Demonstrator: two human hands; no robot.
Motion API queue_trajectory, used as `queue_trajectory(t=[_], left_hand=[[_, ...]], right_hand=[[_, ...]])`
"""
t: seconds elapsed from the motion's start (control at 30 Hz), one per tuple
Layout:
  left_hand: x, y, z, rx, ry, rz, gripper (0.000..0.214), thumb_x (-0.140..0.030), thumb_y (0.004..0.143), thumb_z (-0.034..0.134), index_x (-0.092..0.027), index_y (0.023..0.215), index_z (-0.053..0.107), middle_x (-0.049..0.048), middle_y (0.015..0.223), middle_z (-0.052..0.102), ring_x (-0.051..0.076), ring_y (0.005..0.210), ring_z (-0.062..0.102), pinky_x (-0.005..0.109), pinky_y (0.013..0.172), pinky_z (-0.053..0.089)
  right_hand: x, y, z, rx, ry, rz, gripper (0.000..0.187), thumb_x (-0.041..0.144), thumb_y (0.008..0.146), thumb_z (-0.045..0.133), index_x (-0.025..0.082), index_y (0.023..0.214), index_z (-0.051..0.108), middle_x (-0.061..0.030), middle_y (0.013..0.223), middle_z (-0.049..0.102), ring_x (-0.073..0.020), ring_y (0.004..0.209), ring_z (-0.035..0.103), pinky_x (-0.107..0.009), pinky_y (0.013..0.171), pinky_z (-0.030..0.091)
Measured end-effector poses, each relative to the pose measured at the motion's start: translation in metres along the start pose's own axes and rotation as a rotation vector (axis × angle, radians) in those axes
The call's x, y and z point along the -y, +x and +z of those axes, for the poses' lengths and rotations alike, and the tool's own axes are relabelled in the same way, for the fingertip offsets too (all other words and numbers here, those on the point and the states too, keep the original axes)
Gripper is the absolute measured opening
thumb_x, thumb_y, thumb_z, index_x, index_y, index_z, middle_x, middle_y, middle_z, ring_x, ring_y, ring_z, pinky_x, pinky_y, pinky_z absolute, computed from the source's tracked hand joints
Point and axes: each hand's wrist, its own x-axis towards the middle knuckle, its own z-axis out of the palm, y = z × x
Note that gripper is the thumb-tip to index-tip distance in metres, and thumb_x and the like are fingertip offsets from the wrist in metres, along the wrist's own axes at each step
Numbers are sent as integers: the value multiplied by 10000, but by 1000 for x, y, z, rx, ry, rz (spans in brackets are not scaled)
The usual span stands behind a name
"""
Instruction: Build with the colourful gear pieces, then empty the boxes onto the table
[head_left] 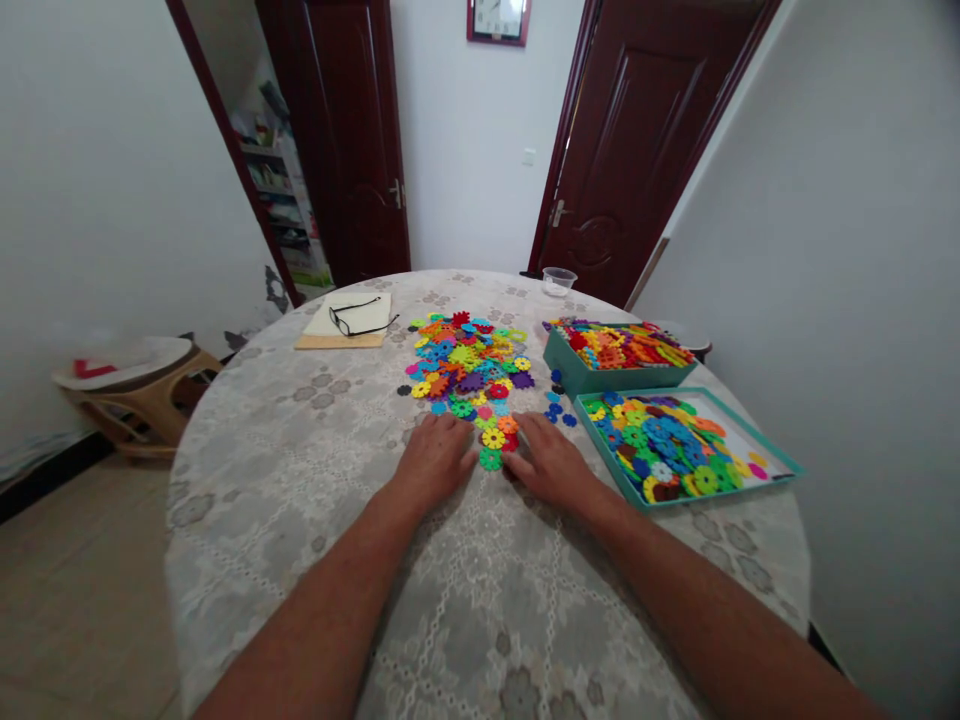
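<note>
At the tabletop, frames a few discs between left fingers and right fingers; cannot tell grip. Leaves larger pile loose.

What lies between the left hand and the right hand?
In the head view, notched discs lie there: a green disc nearest the wearer, a yellow disc beyond it, and an orange disc and a red disc towards the right hand.

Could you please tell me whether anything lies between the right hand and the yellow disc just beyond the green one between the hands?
Yes, a red disc lies between the yellow disc and the right hand, with an orange disc just beyond the red one. I see nothing between the yellow disc and the left hand.
</note>
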Motion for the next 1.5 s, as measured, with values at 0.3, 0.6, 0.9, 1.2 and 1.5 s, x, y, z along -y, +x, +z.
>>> queue_trajectory(t=[0.3,0.6,0.9,1.2,1.5], left_hand=[[-14,1,5,8,-48,107,269,-270,961,623,-226,1219,684,104,1256,682,290,1205,572,445,1028,444],[-16,-1,4,14,-108,139,314,-310,885,723,-220,1181,672,90,1238,703,299,1184,589,439,1029,444],[-22,-1,-2,31,-188,98,401,-373,834,805,-276,1203,680,48,1228,712,294,1207,586,414,1037,431],[-23,-3,3,36,-136,153,527,-592,824,797,-298,1249,693,77,1198,690,302,1188,571,422,1006,413],[-30,0,3,69,-139,80,394,-571,874,748,-279,1137,726,65,1068,732,274,1046,626,385,916,426]], right_hand=[[16,20,1,141,-97,1,351,378,1014,585,190,1308,622,-130,1264,608,-244,1163,620,-332,993,485],[8,8,1,88,-9,-115,192,306,1047,537,181,1119,663,-90,1059,636,-211,1008,609,-300,890,458],[-13,21,-2,45,164,101,272,267,1047,451,186,907,670,-60,897,713,-194,828,626,-284,747,422],[-27,14,-31,235,117,235,252,185,941,512,163,1083,719,-81,960,751,-203,883,667,-280,752,425],[-10,7,-28,314,277,179,251,181,945,481,193,1037,715,-26,794,722,-157,676,631,-260,666,442]])
